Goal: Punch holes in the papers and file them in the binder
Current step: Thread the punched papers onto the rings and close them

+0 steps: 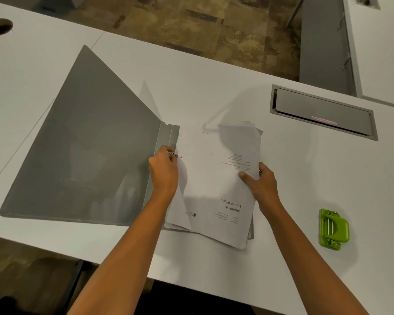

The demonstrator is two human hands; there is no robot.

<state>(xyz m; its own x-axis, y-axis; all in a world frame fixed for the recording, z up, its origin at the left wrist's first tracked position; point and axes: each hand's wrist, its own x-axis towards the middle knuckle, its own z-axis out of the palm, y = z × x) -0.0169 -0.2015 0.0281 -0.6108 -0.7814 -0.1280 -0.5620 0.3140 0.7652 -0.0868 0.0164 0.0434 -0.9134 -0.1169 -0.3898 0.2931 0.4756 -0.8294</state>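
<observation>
Your left hand (pixel 164 171) pinches the binder (pixel 82 151) fastener at the spine; grey cover lies open flat, left of your fingers. Your right hand (pixel 263 180) grips the papers (pixel 214 178) at their right edge: white stack, text upside down, sheets fanned unevenly. Green punch (pixel 333 228) sits well right, untouched.

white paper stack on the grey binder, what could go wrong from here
The white printed paper stack is fanned and skewed, so its holes may miss the prongs at the open grey plastic binder's spine, where the left hand pinches. The right hand steadies just one edge; sheets could slide or tear.
</observation>
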